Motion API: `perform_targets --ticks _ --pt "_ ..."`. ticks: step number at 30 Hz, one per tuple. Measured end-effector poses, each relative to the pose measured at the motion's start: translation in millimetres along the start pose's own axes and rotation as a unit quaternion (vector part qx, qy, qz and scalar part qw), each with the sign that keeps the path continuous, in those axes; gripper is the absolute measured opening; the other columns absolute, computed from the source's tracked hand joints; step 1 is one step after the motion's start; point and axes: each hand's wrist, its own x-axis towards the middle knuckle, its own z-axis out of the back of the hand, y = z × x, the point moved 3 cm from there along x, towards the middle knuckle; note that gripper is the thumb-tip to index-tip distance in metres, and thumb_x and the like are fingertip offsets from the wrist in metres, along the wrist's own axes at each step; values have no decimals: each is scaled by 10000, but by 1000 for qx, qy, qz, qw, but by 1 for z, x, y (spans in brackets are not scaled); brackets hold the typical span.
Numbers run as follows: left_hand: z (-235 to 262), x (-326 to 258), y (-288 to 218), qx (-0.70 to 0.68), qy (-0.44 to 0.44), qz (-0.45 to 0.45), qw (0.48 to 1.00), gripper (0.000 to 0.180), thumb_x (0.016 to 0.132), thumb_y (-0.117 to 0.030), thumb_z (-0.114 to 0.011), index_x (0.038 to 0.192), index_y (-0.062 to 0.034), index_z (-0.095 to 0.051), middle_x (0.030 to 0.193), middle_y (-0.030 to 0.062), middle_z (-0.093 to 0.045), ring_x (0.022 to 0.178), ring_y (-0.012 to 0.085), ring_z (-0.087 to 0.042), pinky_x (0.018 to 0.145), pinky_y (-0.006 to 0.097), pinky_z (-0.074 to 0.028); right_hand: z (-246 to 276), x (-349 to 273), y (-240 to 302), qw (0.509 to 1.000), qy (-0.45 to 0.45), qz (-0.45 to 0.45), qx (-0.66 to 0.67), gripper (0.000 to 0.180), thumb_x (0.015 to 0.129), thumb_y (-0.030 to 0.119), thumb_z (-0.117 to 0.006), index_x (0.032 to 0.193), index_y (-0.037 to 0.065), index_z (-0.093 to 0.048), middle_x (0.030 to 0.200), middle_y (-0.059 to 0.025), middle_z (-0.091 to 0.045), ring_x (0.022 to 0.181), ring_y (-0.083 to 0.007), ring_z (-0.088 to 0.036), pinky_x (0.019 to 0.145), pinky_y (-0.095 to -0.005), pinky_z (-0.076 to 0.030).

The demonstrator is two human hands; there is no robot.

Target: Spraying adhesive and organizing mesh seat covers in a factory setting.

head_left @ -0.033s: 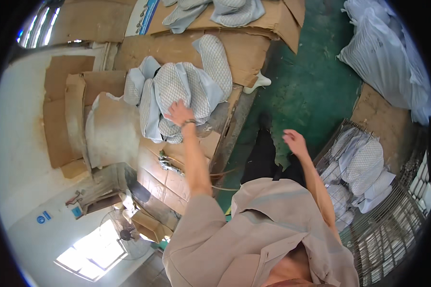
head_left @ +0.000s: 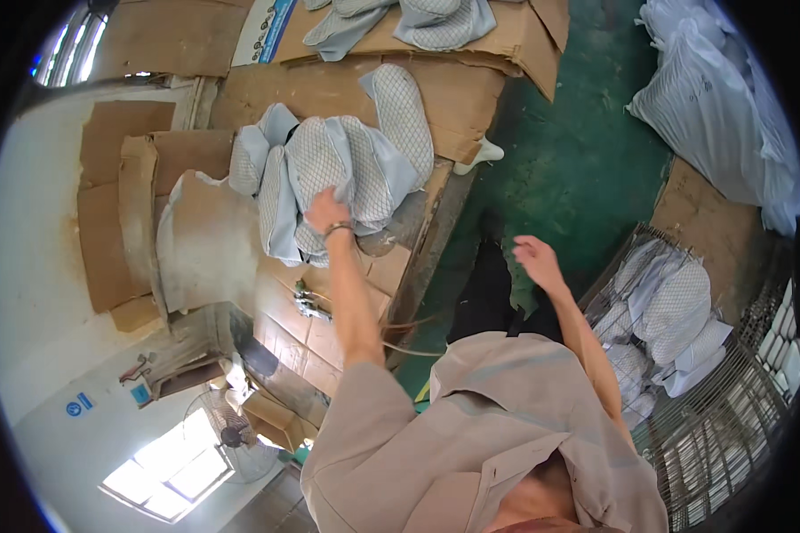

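My left hand (head_left: 326,211) is closed on the near edge of a pile of grey mesh-patterned fabric pieces (head_left: 347,169), fingers bunched into the cloth, a band at the wrist. Left arm stretched out straight, away from my body. My right hand (head_left: 535,258) hangs loose and open, holding nothing, over the green floor (head_left: 578,160), arm half bent.

The pile lies on a worktable covered in cardboard (head_left: 453,107); more of the same grey pieces (head_left: 418,22) lie on cardboard at the far side. Far right, white filled sacks (head_left: 720,107) rest on the floor. To my right, a wire basket (head_left: 729,417) holds more mesh pieces (head_left: 676,311), stacked loosely. A fan (head_left: 231,435) and a bright window (head_left: 164,471) show at near left.
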Motion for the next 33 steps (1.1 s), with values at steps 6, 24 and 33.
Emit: perform_targets --ticks 6,24,33 --pt "177 -9 2 -216 -196 -21 956 428 800 -240 -748 1193 -86 -674 1022 197 -710 901 387 -671 804 429 -519 -124 43 186 981 140 72 112 477 937 284 -663 1280 -34 -567 1163 -158 -676 1054 -195 -651 934 -314 -509" --pt "224 -338 -364 -458 287 -540 645 635 842 -75 -716 1418 3 -462 1418 163 -499 1316 282 -462 1108 433 -347 243 -239 145 829 -458 175 269 280 846 118 -713 1082 -17 -647 961 -35 -694 866 -116 -639 791 -321 -534" --pt "165 -396 -422 -318 351 -592 652 525 892 -176 -695 1351 22 -533 1349 161 -577 1233 253 -548 1040 415 -414 358 -468 13 555 -678 217 431 519 808 136 -776 1249 -32 -561 1165 -134 -664 1019 -244 -655 928 -392 -518"
